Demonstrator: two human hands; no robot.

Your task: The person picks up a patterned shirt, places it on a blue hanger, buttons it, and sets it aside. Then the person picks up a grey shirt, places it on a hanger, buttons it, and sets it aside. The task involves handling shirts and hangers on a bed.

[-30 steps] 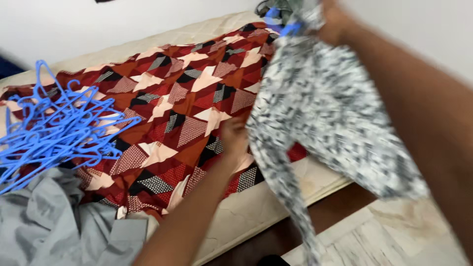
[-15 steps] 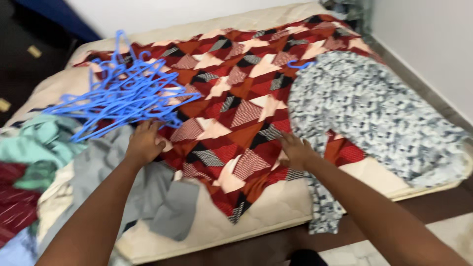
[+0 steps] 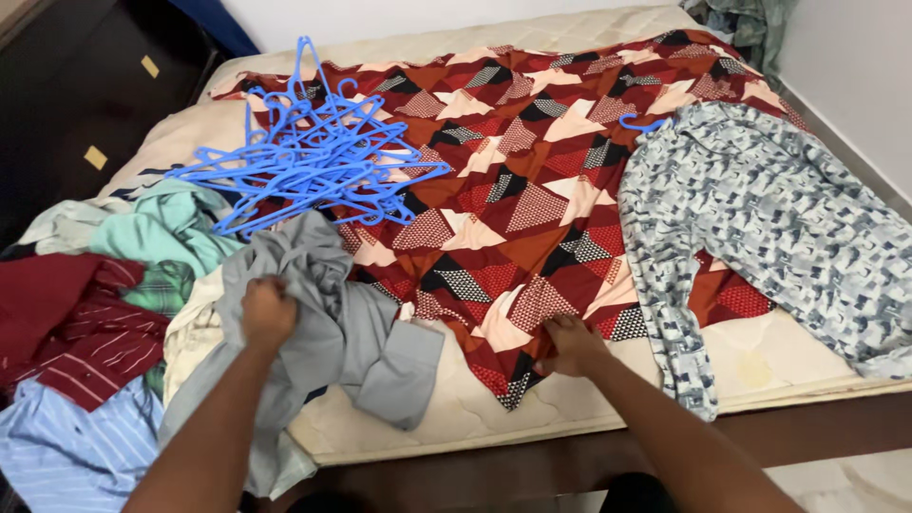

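Note:
My left hand (image 3: 268,311) is closed on a grey shirt (image 3: 328,328) that lies crumpled at the near left of the mattress (image 3: 589,404). My right hand (image 3: 573,344) rests on the near edge of a red, black and cream patterned cloth (image 3: 532,180) spread over the bed; whether it grips the cloth I cannot tell. A blue and white patterned shirt (image 3: 760,223) lies flat on the right, on a blue hanger (image 3: 641,122). A heap of blue plastic hangers (image 3: 309,157) sits at the upper left.
A pile of clothes fills the left: a mint green garment (image 3: 161,233), a dark red striped one (image 3: 66,318), a light blue striped one (image 3: 71,446). A dark cabinet (image 3: 85,104) stands far left. A white wall (image 3: 855,76) runs along the right.
The patterned shirt went from held up in the air to lying flat on the bed. My left hand moved from the hangers onto the grey shirt and closed on it.

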